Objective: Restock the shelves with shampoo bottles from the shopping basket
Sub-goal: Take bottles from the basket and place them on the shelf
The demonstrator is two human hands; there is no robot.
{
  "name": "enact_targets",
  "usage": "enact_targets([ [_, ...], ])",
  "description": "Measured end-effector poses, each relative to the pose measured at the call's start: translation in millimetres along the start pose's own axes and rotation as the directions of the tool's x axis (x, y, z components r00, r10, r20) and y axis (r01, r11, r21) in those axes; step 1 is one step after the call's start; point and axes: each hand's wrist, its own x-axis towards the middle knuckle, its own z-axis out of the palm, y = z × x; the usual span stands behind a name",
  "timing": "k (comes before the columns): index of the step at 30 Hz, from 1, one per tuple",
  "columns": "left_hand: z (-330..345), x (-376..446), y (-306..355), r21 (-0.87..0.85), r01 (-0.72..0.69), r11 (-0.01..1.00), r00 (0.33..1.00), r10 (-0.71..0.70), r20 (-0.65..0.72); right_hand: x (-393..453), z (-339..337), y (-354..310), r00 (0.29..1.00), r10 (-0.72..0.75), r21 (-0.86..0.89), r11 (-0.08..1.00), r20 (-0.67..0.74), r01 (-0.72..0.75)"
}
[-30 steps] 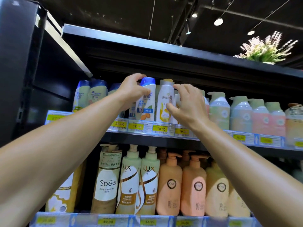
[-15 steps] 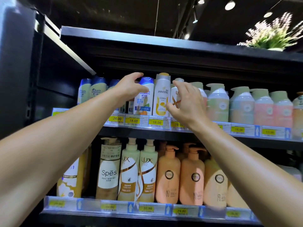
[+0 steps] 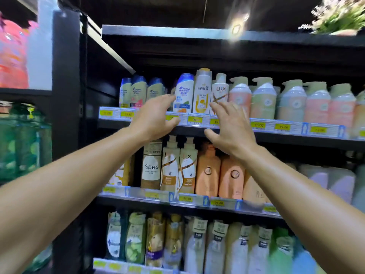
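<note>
Left hand (image 3: 153, 117): fingers spread, empty, beside Head & Shoulders bottle (image 3: 183, 93) on top shelf (image 3: 276, 126). Right hand (image 3: 230, 128): fingers spread, empty, below Lux bottle (image 3: 219, 91). Between: Pantene bottle (image 3: 203, 91), one. Head & Shoulders, four counted; Lux, one; pump bottles (image 3: 263, 98) rightward, at least five. Basket not seen. Risk judged: tightly packed front row toppled by a careless brush of either hand.
</note>
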Motion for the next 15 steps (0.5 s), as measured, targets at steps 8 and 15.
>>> enact_targets([
  [8,-5,-150,48,0.061,-0.077,0.995,0.982,0.065,0.178,-133,-31,-27,0.983,0.025,-0.016,1.000,0.184,-0.022],
  [15,-8,-295,124,0.016,-0.073,0.997,0.902,0.059,0.427,-293,-58,-38,0.897,0.067,0.014,0.997,0.437,-0.081],
])
